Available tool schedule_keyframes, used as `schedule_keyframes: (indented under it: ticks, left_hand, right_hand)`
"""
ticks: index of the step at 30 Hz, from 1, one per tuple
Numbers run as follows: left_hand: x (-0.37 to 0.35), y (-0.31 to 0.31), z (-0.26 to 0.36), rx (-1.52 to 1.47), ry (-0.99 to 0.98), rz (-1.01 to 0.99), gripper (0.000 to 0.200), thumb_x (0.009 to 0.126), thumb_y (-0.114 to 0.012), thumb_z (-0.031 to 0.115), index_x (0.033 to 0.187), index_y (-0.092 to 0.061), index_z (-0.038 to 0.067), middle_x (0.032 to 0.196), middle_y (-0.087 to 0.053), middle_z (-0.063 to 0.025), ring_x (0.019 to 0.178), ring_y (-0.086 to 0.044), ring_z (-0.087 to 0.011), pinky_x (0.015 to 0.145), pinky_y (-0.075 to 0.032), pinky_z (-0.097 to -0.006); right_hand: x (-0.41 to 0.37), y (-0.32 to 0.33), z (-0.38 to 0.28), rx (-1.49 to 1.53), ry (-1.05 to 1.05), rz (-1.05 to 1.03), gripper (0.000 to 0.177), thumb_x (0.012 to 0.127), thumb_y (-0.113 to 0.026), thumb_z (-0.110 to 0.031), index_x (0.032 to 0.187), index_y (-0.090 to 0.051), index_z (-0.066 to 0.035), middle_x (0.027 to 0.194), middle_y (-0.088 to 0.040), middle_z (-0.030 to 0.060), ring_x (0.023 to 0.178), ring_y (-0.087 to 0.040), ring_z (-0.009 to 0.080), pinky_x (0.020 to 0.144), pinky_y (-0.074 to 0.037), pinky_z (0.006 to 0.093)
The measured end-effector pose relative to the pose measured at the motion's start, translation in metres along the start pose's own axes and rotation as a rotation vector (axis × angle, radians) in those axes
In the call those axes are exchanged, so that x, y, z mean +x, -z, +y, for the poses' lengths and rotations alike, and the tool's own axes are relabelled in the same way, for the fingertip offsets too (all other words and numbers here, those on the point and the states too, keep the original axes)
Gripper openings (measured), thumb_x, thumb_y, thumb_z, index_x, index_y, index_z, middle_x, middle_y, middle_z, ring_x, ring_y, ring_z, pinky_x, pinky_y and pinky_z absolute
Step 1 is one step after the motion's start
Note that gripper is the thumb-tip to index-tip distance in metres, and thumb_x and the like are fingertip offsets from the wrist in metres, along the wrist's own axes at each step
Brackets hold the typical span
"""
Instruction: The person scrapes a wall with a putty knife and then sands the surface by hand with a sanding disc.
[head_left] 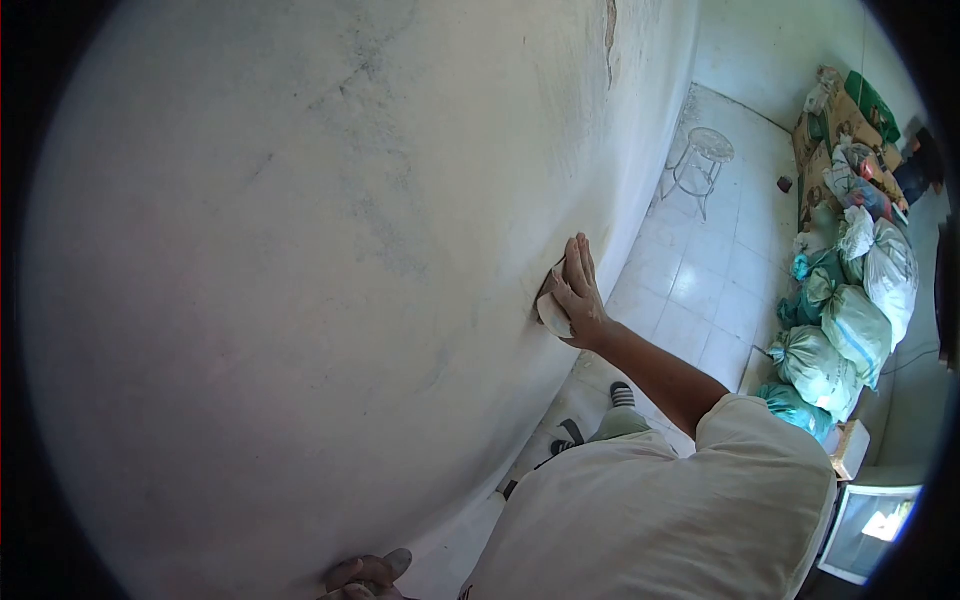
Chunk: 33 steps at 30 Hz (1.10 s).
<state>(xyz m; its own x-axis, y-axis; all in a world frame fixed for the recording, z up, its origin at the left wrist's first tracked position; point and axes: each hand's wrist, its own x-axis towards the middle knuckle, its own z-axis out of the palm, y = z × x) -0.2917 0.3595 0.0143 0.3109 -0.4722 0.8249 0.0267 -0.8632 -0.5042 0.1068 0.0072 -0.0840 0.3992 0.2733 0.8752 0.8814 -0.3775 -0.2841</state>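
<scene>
My right hand [582, 285] lies against the pale plastered wall [300, 250], fingers extended together and pressing a folded piece of sandpaper [554, 316] to the surface. Part of the sheet curls out below the palm; the rest is hidden under the hand. Dust whitens the fingers. At the bottom edge, my left hand [368, 575] is partly cut off, close to the lower wall, with its fingers apart and nothing visible in them. Grey smudges and scuffs mark the wall, and a crack [610, 40] runs near the top.
A round stool [708, 150] stands on the tiled floor [690, 290] beyond my arm. Tied sacks [855, 325] and cardboard boxes [815, 170] are piled along the right side. A screen-like panel [868, 530] is at lower right. My striped-sock foot [622, 396] is beside the wall.
</scene>
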Motion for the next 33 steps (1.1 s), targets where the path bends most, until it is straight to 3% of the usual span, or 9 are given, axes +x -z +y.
schedule_keyframes:
  ticks: [8, 12, 15, 22, 25, 33]
  left_hand:
    - [-0.006, -0.006, -0.001, 0.004, 0.000, 0.012, 0.059, 0.088, -0.064, 0.040, 0.114, -0.050, -0.011, 0.072, -0.053, -0.0036, 0.051, -0.038, -0.0053, 0.054, -0.039, -0.0167]
    - [-0.008, -0.009, -0.002, 0.007, -0.004, 0.022, 0.059, 0.088, -0.064, 0.040, 0.114, -0.050, -0.011, 0.071, -0.053, -0.0034, 0.051, -0.038, -0.0055, 0.054, -0.039, -0.0168]
    - [-0.009, -0.013, -0.006, 0.016, -0.014, 0.030, 0.058, 0.088, -0.064, 0.040, 0.113, -0.050, -0.011, 0.071, -0.053, -0.0033, 0.051, -0.038, -0.0056, 0.054, -0.039, -0.0169]
    - [-0.005, -0.018, -0.012, 0.003, -0.057, 0.030, 0.058, 0.088, -0.064, 0.040, 0.113, -0.051, -0.011, 0.070, -0.052, -0.0031, 0.051, -0.038, -0.0059, 0.054, -0.039, -0.0170]
    - [-0.001, -0.021, -0.011, -0.010, -0.072, 0.019, 0.058, 0.088, -0.064, 0.040, 0.112, -0.051, -0.011, 0.070, -0.052, -0.0030, 0.051, -0.038, -0.0061, 0.054, -0.039, -0.0171]
    - [0.004, -0.011, -0.009, 0.031, -0.079, 0.018, 0.057, 0.088, -0.063, 0.040, 0.111, -0.052, -0.010, 0.069, -0.051, -0.0028, 0.051, -0.038, -0.0064, 0.054, -0.039, -0.0173]
  right_hand:
    - [-0.014, -0.007, -0.005, -0.006, -0.118, -0.014, 0.065, 0.069, -0.076, -0.006, 0.128, -0.048, -0.007, 0.148, -0.015, 0.0378, 0.137, -0.015, 0.0582, 0.109, -0.019, 0.0637]
    - [-0.076, -0.019, -0.021, -0.012, -0.247, -0.237, 0.059, 0.066, -0.074, -0.002, 0.121, -0.051, -0.001, 0.147, -0.016, 0.0392, 0.137, -0.015, 0.0579, 0.109, -0.019, 0.0643]
    - [-0.072, -0.014, -0.028, -0.044, -0.254, -0.273, 0.056, 0.069, -0.075, -0.004, 0.120, -0.052, -0.002, 0.147, -0.017, 0.0393, 0.136, -0.017, 0.0575, 0.108, -0.019, 0.0652]
    - [0.001, 0.000, -0.030, 0.039, -0.063, 0.058, 0.056, 0.072, -0.079, -0.018, 0.121, -0.054, -0.007, 0.147, -0.021, 0.0378, 0.136, -0.020, 0.0565, 0.107, -0.018, 0.0661]
    - [0.031, 0.009, -0.041, 0.030, -0.053, 0.074, 0.057, 0.071, -0.079, -0.016, 0.122, -0.054, -0.008, 0.147, -0.021, 0.0376, 0.136, -0.020, 0.0566, 0.108, -0.018, 0.0661]
    - [-0.074, -0.029, -0.015, -0.009, -0.167, -0.147, 0.049, 0.072, -0.077, -0.017, 0.115, -0.057, -0.008, 0.147, -0.018, 0.0377, 0.136, -0.015, 0.0585, 0.107, -0.012, 0.0688]
